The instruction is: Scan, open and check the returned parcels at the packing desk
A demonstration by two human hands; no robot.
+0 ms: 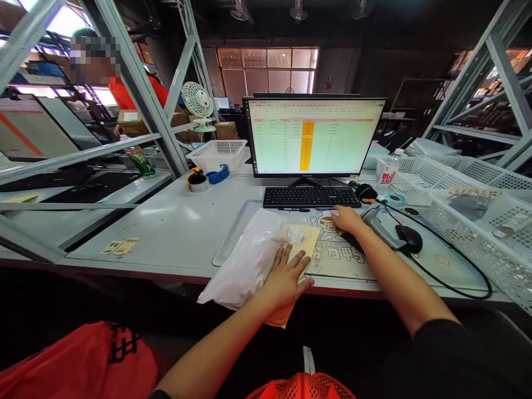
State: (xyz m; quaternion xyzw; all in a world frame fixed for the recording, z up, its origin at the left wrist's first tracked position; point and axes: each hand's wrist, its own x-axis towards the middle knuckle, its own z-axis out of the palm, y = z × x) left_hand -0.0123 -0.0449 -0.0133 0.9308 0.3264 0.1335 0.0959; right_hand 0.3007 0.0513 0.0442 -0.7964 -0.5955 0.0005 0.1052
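The left hand (286, 275) lies open, fingers spread and pressing flat on a white plastic mailer bag (249, 260), which sits at 6 o'clock from the keyboard (311, 197) on the desk (158, 233). A pale yellow label (301, 244) lies on the bag beside the fingers, and an orange edge (282, 316) sticks out beneath the hand. The right hand (347, 219) is half curled over a printed desk mat (336, 255), just beside a grey handheld scanner (380, 228) at 4 o'clock from the keyboard. Its palm hides what lies below, so I cannot tell whether it is grasping anything. One monitor (313, 136) stands behind the keyboard, and one black mouse (409, 238) sits past the scanner. Two tape rolls (198, 180) lie at 10 o'clock, and at least two white wire baskets (469, 233) crowd the 3 o'clock side, cut off by the frame.
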